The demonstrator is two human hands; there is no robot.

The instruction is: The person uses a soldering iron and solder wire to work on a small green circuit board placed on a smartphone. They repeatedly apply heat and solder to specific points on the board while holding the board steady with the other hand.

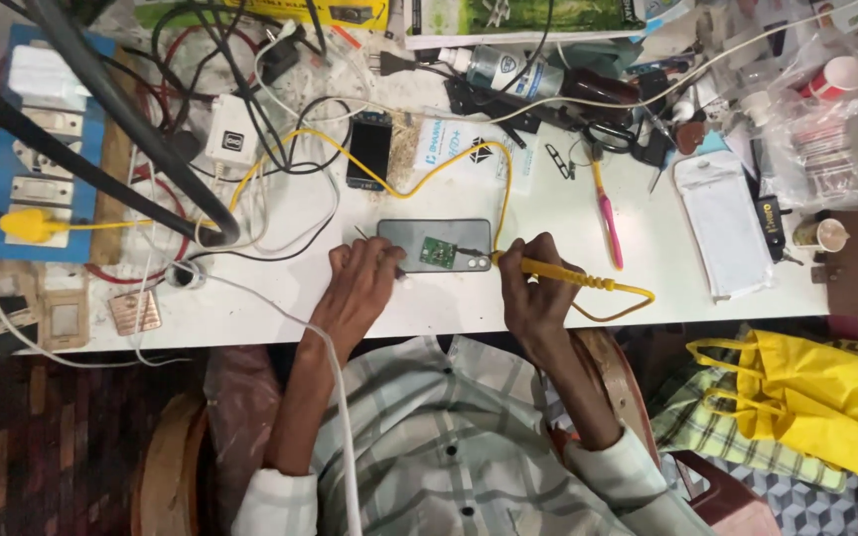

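Note:
A grey phone lies flat on the white table with a small green circuit board on top of it. My right hand grips a yellow soldering iron, its tip pointing left toward the green board. A yellow cable runs from the iron in a loop to a plug at the far left. My left hand rests on the phone's left end and pinches a thin tool or wire, too small to identify.
A blue switch and socket board stands at the left with tangled cables. A second small phone, a pink-handled tool, a white pouch, bottles and clutter fill the back. Yellow bags lie off the table's right.

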